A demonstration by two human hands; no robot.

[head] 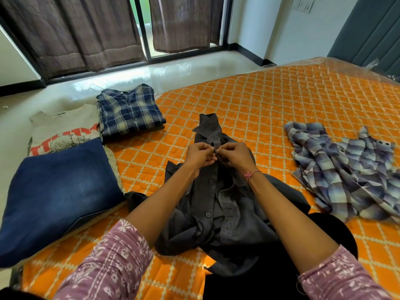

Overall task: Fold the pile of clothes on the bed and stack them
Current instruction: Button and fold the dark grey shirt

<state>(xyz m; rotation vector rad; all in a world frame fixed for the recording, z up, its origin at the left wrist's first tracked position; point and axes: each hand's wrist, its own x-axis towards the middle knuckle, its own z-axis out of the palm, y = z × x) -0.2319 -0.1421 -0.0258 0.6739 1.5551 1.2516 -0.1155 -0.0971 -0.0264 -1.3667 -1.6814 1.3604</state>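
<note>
On the bed (pixel 259 100), left hand (pixel 200 154) and right hand (pixel 234 155) both pinch the grey shirt (pixel 227 213) placket below its collar.

Matt grey cloth shirt (pixel 218 204); quilted bedcover (pixel 281 100); glossy floor (pixel 173 70).

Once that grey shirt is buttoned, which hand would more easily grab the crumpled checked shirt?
Probably the right hand. The crumpled checked shirt lies on its side of the bed; the left hand would have to cross over the grey shirt, which both hands now pinch.

Three shirts (pixel 218 204), one T-shirt (pixel 65 131), one jeans (pixel 58 191)
</note>
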